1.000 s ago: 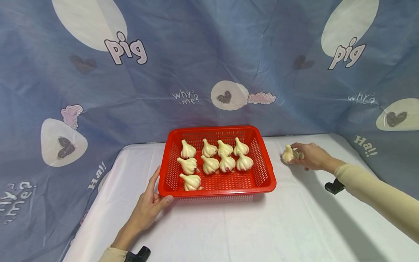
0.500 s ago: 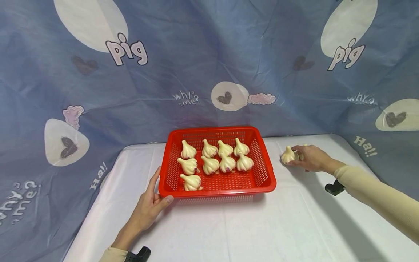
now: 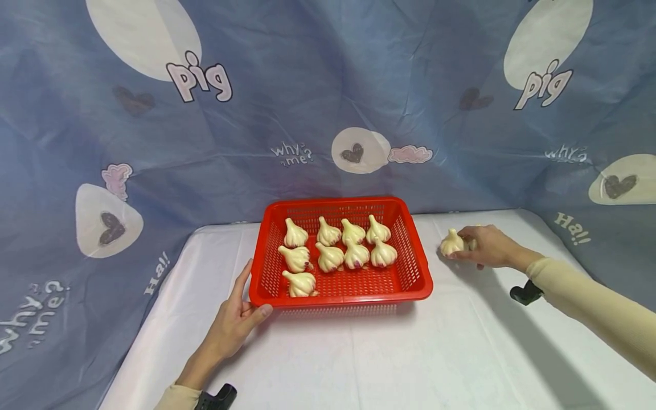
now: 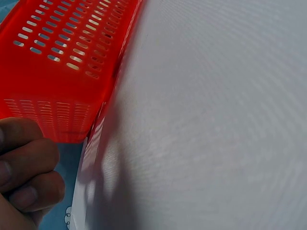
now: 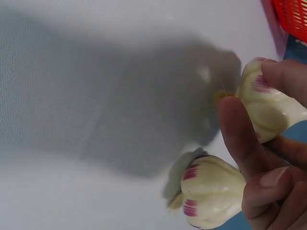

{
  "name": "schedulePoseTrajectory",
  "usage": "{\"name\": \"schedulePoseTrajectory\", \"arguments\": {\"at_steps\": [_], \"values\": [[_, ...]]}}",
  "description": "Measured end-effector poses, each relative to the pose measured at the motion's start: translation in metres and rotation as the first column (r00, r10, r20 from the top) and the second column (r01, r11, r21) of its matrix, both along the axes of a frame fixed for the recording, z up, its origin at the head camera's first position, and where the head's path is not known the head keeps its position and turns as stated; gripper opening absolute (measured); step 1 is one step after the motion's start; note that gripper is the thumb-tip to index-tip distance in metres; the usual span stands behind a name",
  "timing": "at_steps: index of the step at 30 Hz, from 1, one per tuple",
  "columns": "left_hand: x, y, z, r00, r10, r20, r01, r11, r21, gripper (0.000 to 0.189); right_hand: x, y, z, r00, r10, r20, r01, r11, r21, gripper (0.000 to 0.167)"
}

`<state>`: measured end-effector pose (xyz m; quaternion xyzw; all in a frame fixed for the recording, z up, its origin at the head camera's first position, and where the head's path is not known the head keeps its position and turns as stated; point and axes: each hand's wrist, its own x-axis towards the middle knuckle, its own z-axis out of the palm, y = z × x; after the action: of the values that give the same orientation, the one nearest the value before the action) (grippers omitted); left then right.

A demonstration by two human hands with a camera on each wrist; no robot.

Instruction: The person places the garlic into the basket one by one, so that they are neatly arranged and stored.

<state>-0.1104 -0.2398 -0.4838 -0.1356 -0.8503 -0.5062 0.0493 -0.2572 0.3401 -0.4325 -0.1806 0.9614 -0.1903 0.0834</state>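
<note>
My left hand (image 3: 233,324) grips the front left corner of a red plastic basket (image 3: 338,299), thumb on the rim and fingers along the side. Its curled fingers (image 4: 33,158) appear beside the perforated wall in the left wrist view. Off to the right of the basket, my right hand (image 3: 489,246) pinches a garlic bulb (image 3: 451,245) between thumb and fingers, low over the white cloth. Another garlic bulb (image 5: 211,189) lies beside that hand in the right wrist view; the hand hides nearly all of it in the head view.
Several garlic bulbs (image 3: 329,259) lie in rows in the basket, one alone at the front left (image 3: 299,283). White cloth (image 3: 369,359) covers the table. A blue printed curtain (image 3: 307,102) hangs behind it and around the sides.
My right hand has shifted only slightly, its fingers settling closer around the garlic bulb. A pale tip now shows behind that hand. The left hand and the basket have stayed in place.
</note>
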Motion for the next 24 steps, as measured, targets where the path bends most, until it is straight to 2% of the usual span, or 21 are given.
{"name": "schedulePoseTrajectory", "arguments": {"at_steps": [12, 19, 24], "values": [[-0.001, 0.000, 0.000, 1.000, 0.001, 0.002, -0.001, 1.000, -0.002, 0.101, -0.005, -0.001, 0.022, 0.999, -0.033, 0.014, 0.034, 0.993, -0.112, 0.051], [0.000, 0.001, -0.001, 1.000, -0.006, -0.018, 0.005, 1.000, -0.008, 0.101, -0.010, -0.005, 0.033, 0.993, -0.039, -0.108, 0.036, 0.999, -0.025, 0.049], [0.000, 0.001, -0.001, 1.000, 0.001, -0.001, -0.001, 1.000, -0.001, 0.101, -0.011, -0.012, 0.042, 0.990, -0.051, -0.132, 0.049, 0.999, -0.022, 0.051]]}}
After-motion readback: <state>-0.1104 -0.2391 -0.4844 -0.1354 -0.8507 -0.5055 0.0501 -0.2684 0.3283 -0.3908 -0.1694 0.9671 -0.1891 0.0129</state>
